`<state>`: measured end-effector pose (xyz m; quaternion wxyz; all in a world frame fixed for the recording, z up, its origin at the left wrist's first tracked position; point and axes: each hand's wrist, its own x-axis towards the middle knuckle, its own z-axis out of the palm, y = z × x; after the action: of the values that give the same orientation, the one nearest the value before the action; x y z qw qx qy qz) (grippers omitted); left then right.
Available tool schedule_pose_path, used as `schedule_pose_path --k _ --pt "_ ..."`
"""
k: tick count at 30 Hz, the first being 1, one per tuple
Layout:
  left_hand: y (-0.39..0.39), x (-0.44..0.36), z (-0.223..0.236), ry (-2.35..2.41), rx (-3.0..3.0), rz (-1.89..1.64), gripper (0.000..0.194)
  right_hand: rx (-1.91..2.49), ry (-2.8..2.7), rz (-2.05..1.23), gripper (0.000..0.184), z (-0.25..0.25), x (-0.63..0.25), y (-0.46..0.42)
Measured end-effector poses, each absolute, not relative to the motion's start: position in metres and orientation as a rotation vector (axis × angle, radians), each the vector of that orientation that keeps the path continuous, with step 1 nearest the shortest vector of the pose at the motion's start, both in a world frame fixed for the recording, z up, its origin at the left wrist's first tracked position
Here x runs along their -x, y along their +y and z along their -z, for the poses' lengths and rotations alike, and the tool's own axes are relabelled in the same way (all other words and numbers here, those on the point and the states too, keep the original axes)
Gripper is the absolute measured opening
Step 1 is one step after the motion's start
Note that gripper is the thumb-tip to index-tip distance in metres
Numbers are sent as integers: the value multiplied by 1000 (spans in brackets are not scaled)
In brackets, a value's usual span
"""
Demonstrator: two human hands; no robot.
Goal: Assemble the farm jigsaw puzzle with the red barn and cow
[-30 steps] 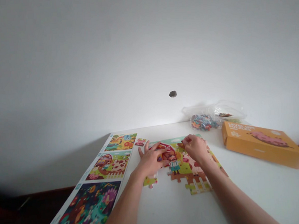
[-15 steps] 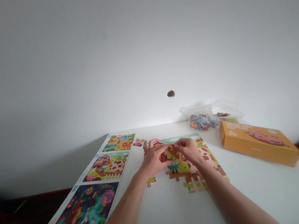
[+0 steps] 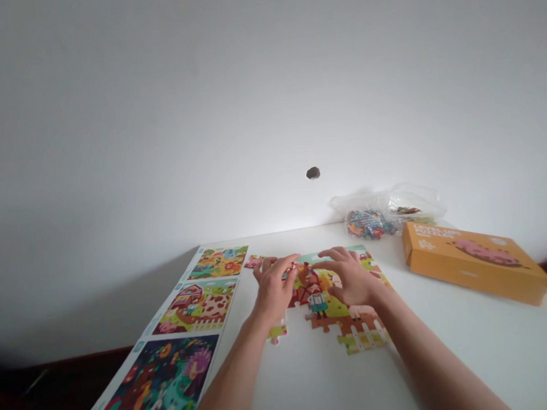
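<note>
A partly joined farm jigsaw puzzle (image 3: pixel 345 317) lies on the white table (image 3: pixel 460 367) in front of me. My left hand (image 3: pixel 272 288) rests on the puzzle's left edge, fingers bent and spread over the red barn part. My right hand (image 3: pixel 351 276) lies flat on the puzzle's upper middle, fingers stretched toward the left hand. Neither hand lifts a piece that I can make out. A loose green piece (image 3: pixel 277 333) sits by my left wrist, and a loose pink piece (image 3: pixel 252 261) lies beyond the left hand.
A long reference sheet (image 3: pixel 180 341) with three farm pictures lies at the left, reaching the table's edge. An orange puzzle box (image 3: pixel 474 261) stands at the right. Clear bags of pieces (image 3: pixel 384 211) sit against the white wall, which has a small dark hole (image 3: pixel 313 173).
My right hand has let its pinch go and now lies flat on the puzzle. The left hand has shifted slightly left on the barn part.
</note>
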<state>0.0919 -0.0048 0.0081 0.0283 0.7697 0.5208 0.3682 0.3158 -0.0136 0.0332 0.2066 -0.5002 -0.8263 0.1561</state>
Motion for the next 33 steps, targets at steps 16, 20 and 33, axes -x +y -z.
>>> schedule_pose_path --k 16,20,33 --pt "15 -79 2 1483 -2082 -1581 15 1586 -2422 -625 77 -7 -314 1" --pt "15 -76 0 1455 -2044 -1634 18 1570 -2338 -354 76 -4 -311 1" --pt "-1 -82 -13 1400 -2176 -677 7 1892 -1989 -250 62 0 -314 6"
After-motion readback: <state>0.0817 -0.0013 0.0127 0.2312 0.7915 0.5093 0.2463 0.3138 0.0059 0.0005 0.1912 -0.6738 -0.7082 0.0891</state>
